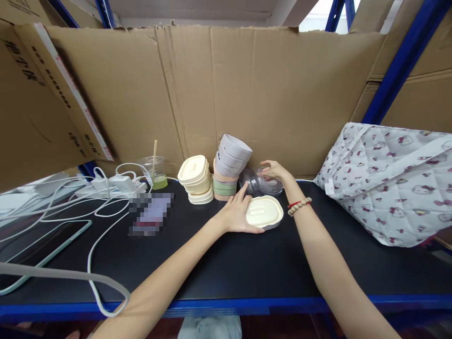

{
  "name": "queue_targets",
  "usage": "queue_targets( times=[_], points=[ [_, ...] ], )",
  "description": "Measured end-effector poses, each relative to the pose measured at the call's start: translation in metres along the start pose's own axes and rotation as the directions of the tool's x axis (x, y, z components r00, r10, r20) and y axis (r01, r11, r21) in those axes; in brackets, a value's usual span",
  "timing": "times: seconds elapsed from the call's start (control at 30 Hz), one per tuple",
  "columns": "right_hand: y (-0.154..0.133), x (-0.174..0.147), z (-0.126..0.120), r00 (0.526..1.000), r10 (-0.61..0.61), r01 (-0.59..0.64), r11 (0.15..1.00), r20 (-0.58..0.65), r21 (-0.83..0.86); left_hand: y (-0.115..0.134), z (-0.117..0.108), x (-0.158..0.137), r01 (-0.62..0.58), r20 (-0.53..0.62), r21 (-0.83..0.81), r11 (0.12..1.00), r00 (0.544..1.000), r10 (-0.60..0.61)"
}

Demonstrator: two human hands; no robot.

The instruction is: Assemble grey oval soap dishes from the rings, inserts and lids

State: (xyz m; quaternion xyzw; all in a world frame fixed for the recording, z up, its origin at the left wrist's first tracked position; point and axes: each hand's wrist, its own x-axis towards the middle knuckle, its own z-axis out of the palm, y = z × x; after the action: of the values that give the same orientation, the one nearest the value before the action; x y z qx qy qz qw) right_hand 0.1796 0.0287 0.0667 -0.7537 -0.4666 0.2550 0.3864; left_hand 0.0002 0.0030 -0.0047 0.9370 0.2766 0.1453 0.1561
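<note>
My left hand (237,213) is closed around the left side of a shallow oval container (270,226), its thumb along the front edge. A cream, lid-like insert (264,211) covers the container's top; a grey rim shows beneath. Just behind it, my right hand (273,170) hovers at the clear plastic lids (256,182), fingers stretched out and apart; whether they touch a lid I cannot tell. To the left, grey bowls (233,155) lean, stacked on pink and green bowls (225,187). Beside them rises a stack of cream inserts (195,176).
Cardboard (282,94) walls the back of the black table (212,263). White cables (106,202), a clear cup (158,176) with a straw, a pixelated phone-like item (151,214) and a tablet-like device (42,249) lie left. A patterned quilted bag (395,188) stands right.
</note>
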Motion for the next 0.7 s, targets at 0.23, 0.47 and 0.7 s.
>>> queue_targets(
  times=[0.23,0.47,0.7],
  points=[
    [-0.006,-0.003,-0.01,1.0,-0.03,0.03,0.999,0.002,-0.036,-0.001,-0.001,0.0,0.041,-0.006,0.047,0.998,0.999,-0.041],
    [-0.005,-0.007,-0.027,0.995,0.0,-0.015,0.99,-0.101,-0.142,0.0,-0.008,-0.002,-0.009,-0.091,0.084,0.996,0.996,0.016],
    [-0.031,-0.035,-0.052,0.992,-0.069,0.068,0.998,-0.102,-0.007,0.008,-0.015,-0.002,-0.177,-0.426,-0.293,0.94,0.904,0.037]
  ],
)
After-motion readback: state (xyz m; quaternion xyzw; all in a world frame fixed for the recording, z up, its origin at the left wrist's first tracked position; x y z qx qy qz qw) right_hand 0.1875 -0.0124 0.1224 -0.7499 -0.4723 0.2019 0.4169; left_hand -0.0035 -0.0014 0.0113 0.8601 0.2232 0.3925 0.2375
